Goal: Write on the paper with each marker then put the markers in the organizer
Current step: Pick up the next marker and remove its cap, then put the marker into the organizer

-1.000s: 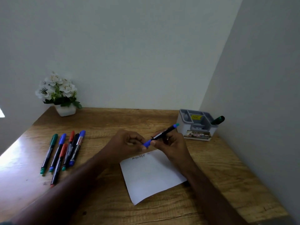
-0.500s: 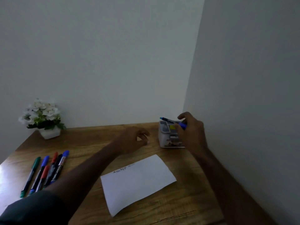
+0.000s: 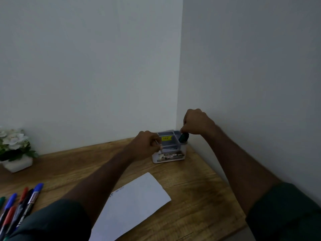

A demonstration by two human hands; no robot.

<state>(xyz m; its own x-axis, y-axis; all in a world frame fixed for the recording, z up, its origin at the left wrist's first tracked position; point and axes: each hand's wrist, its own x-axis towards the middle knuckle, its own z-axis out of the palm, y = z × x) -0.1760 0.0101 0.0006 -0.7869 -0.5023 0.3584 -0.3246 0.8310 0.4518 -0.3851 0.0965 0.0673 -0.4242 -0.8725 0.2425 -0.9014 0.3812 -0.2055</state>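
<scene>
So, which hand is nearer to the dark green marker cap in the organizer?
Right. The right hand is directly above the dark green marker cap, fingertips at it; the left hand is at the grey organizer's opposite, left side.

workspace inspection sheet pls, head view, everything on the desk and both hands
surface: wooden desk in a wall corner
job's things: paper with faint writing; organizer at the back; markers lying at left; dark marker standing in the organizer
clutter: white flower pot
grippers: left hand curled at the organizer's left edge; right hand pinching the dark marker
cables: nothing seen
surroundings: bare walls, dim light
</scene>
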